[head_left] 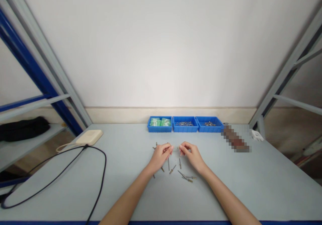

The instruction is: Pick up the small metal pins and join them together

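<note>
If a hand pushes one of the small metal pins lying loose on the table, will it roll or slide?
The pins look thin, straight and metallic, so each is probably stiff and light. With a round shaft on the smooth table, one would likely roll sideways, perhaps in a curve, since one end looks thicker. Being so slim, they may slip from a hand.

Both hands mid-bench: left hand (161, 155) & right hand (191, 153) pinch a small rivet (176, 148) betw. them; loose rivets (185, 177) below; 3 blue bins (185, 124) at back edge.
</note>
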Tool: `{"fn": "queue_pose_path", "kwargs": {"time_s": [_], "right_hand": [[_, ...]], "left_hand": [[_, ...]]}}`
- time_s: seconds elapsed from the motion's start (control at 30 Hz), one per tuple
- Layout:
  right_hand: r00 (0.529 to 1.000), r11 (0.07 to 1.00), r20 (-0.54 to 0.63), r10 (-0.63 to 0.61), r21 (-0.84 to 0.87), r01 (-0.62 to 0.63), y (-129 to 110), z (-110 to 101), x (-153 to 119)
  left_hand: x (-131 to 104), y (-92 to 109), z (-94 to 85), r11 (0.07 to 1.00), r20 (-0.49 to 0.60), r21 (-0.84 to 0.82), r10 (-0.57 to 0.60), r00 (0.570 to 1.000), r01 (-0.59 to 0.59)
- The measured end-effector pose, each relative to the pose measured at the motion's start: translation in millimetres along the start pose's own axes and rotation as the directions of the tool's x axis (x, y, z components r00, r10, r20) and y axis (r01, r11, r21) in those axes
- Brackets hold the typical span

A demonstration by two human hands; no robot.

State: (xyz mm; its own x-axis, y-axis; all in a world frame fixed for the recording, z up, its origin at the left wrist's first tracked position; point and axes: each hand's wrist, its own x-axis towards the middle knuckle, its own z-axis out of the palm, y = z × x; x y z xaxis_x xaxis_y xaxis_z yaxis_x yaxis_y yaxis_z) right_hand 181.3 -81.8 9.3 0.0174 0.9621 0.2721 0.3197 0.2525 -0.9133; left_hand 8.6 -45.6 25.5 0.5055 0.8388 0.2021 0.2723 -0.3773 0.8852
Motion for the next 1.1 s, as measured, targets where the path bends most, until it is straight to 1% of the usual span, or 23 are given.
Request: {"fn": "queue_pose_path", "kwargs": {"time_s": [0.1, 0.27, 0.47, 0.57, 0.73, 0.8, 0.93, 1.03, 1.1], "right_hand": [[1.0, 1.0, 0.007, 0.001, -0.002, -0.001, -0.3, -0.3, 0.2], [1.0, 0.999, -0.015, -0.001, 0.043, 0.002, 0.7, -0.1, 0.8], [1.0, 1.0, 0.009, 0.002, -0.03, -0.002, 0.5, -1.5, 0.8], [1.0, 1.0, 0.019, 0.004, -0.025, -0.004, 0.0, -0.9, 0.3], [1.0, 1.0, -0.029, 0.006, -0.001, -0.006, 1.0, -1.0, -0.3], [1.0, 1.0, -0.014, 0.004, -0.024, -0.004, 0.7, -2.0, -0.7], [0.999, 0.997, 0.053, -0.009, -0.075, 0.013, -1.4, -2.6, -2.4], [0.997, 0.998, 0.074, -0.014, -0.06, 0.018, -1.7, -0.4, -2.8], [0.998, 1.0, 0.06, -0.004, -0.029, 0.006, -0.8, 1.2, -2.2]], "left_hand": [[-0.2, 0.4, 0.4, 1.0, -0.004, 0.003, -0.006, 1.0, 0.006], [-0.8, -1.2, 0.1, 1.0, -0.012, -0.005, 0.005, 1.0, -0.005], [0.0, -6.0, -0.3, 0.998, 0.018, 0.048, 0.027, 0.999, -0.028], [0.6, -5.6, -0.3, 0.999, 0.008, 0.047, 0.017, 1.0, -0.017], [1.1, -3.4, -0.4, 0.999, -0.015, 0.046, 0.014, 1.0, -0.013], [0.9, -4.7, 0.0, 0.999, -0.014, 0.043, 0.012, 1.0, -0.012], [0.5, -8.7, 1.1, 0.998, -0.019, 0.055, 0.026, 0.999, -0.025], [0.6, -9.5, 1.1, 0.997, -0.026, 0.075, 0.033, 0.999, -0.031], [0.8, -8.9, 0.9, 0.998, -0.037, 0.066, 0.025, 0.999, -0.023]]}}
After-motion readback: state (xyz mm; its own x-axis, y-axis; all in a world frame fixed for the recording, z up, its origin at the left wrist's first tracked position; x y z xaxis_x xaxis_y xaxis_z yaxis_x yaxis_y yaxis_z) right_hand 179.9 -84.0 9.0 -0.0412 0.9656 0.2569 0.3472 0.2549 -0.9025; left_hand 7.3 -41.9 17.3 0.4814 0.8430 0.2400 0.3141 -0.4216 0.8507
